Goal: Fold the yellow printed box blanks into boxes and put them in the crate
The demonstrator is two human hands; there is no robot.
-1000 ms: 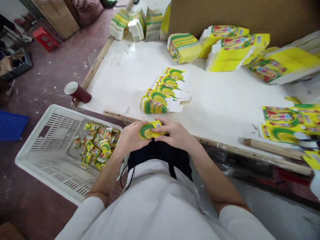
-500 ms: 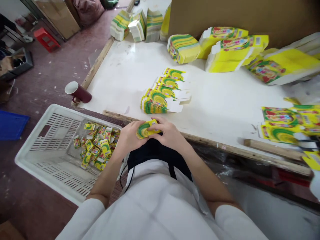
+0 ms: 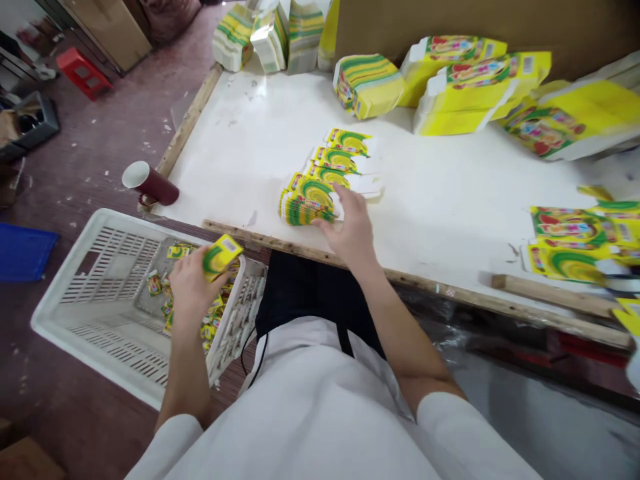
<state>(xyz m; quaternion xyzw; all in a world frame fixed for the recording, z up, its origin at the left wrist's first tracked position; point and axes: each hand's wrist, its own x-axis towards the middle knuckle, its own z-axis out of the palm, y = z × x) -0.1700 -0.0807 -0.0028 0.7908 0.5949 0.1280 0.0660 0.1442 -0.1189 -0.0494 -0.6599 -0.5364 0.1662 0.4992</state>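
Observation:
My left hand is closed on a small folded yellow-green box and holds it over the white slotted crate, above a heap of similar small boxes. My right hand reaches onto the white table, fingers spread, resting on the near end of a fanned stack of flat yellow-green box blanks.
A dark red cup lies at the table's left corner. Bundles of yellow blanks line the far side, with more blanks at the right. A wooden strip edges the table. A red stool and blue tray sit on the floor.
Both hands held the folded box at my lap. Now the left hand has carried it left over the crate, and the right hand has let go and reached forward onto the blank stack.

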